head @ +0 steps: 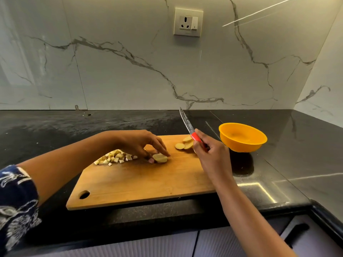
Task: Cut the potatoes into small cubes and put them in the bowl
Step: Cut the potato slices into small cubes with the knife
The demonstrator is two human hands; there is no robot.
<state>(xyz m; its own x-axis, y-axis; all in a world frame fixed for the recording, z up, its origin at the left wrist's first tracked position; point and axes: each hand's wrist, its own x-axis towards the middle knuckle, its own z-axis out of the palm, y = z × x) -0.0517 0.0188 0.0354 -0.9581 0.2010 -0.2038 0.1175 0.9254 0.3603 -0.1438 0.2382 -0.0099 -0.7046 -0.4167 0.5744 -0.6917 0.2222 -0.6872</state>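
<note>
Here, in the head view, a rectangular wooden cutting board (141, 182) with an oval hanging hole at its near left corner lies on a glossy black stone countertop (289, 145). The left hand (143, 143) arches over the far middle of the board, its fingertips and thumb closed down on a thick round piece of pale yellow potato (160, 158), pinning it flat against the wood. Just to the left of that piece, partly behind the wrist, sits a loose heap of small potato cubes (116, 157) – all of it on the board. Near the board's far right corner lie a few overlapping round potato slices (184, 144), well apart from the heap. The right hand (209, 154) is wrapped firmly round the red handle of a narrow steel-bladed kitchen knife (186, 123); the blade is lifted off the board and points up and away, towards the wall, tilted a little to the left. A round orange plastic bowl (241, 143) stands upright on the countertop just beyond the board's right edge, near the knife hand but not touching it. A dark blue sleeve with a white print (16, 201) covers the left upper arm. Behind the counter rises a white marble-veined wall panel (111, 71) carrying a cream socket plate with a switch (187, 22), and pale ribbed cabinet fronts (167, 245) run below the counter's edge.
</note>
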